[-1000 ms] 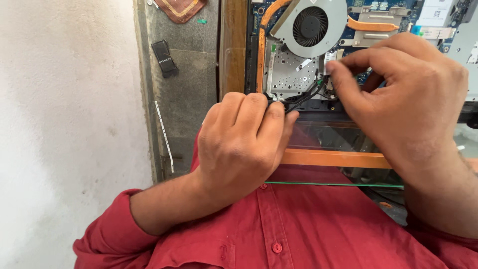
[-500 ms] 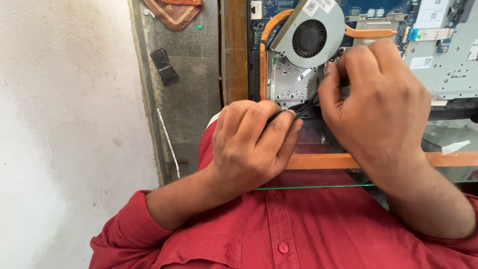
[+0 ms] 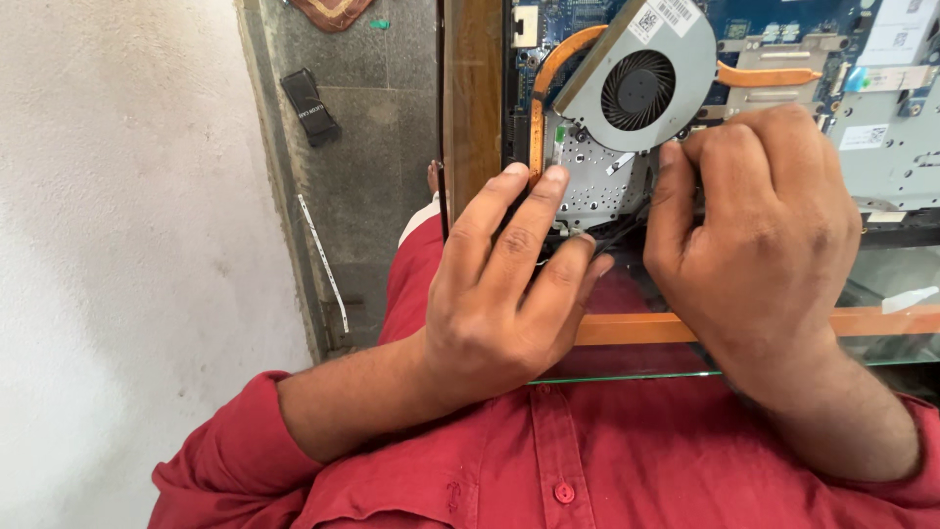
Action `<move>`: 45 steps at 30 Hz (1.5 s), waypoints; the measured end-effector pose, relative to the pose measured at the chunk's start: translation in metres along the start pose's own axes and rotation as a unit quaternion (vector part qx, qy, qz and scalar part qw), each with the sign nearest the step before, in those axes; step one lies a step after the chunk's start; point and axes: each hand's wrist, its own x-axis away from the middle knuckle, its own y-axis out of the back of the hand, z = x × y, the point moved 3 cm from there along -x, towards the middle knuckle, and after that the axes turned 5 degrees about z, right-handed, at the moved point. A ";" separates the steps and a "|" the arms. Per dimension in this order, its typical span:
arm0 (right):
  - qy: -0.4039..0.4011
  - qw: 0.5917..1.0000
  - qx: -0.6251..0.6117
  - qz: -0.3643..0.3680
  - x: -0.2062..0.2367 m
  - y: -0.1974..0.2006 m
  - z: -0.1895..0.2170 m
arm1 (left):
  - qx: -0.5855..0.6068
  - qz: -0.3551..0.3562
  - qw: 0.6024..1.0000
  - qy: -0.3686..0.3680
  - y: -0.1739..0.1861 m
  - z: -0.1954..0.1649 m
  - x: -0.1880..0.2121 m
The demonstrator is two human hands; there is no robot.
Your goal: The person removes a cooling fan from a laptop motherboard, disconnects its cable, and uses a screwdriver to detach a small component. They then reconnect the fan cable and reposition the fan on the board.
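An opened laptop lies on a glass-topped table, showing its blue circuit board [image 3: 774, 24], a grey round cooling fan [image 3: 636, 88], a copper heat pipe [image 3: 537, 108] and a perforated metal plate [image 3: 592, 181]. My left hand [image 3: 499, 294] rests on the laptop's near left corner, fingers stretched out flat, fingertips touching the heat pipe and plate. My right hand [image 3: 764, 225] is curled just below the fan, its fingertips pinched on a thin black cable [image 3: 622, 233] that runs between the two hands. What lies under the right hand is hidden.
The glass top [image 3: 881, 284] has an orange wooden frame [image 3: 636, 328], with a vertical rail [image 3: 475, 98] on the left. On the stone floor beyond lie a small black part [image 3: 308, 106] and a white strip [image 3: 323, 260]. A white wall [image 3: 117, 245] is at the left.
My left hand has uncurled and reached forward; its fingers now lie flat on the laptop corner. My right hand stays pinched on the cable. The view has shifted closer.
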 end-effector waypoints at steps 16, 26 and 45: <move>-0.003 0.998 -0.056 0.037 0.002 -0.008 -0.017 | -0.052 0.012 0.999 0.004 -0.014 0.001 0.005; 0.007 0.998 -0.054 0.031 0.002 -0.011 -0.020 | -0.066 0.007 0.998 0.004 -0.018 0.002 0.006; -0.019 0.996 -0.081 -0.013 -0.009 0.020 -0.006 | 0.006 0.107 0.977 -0.184 0.007 0.057 -0.112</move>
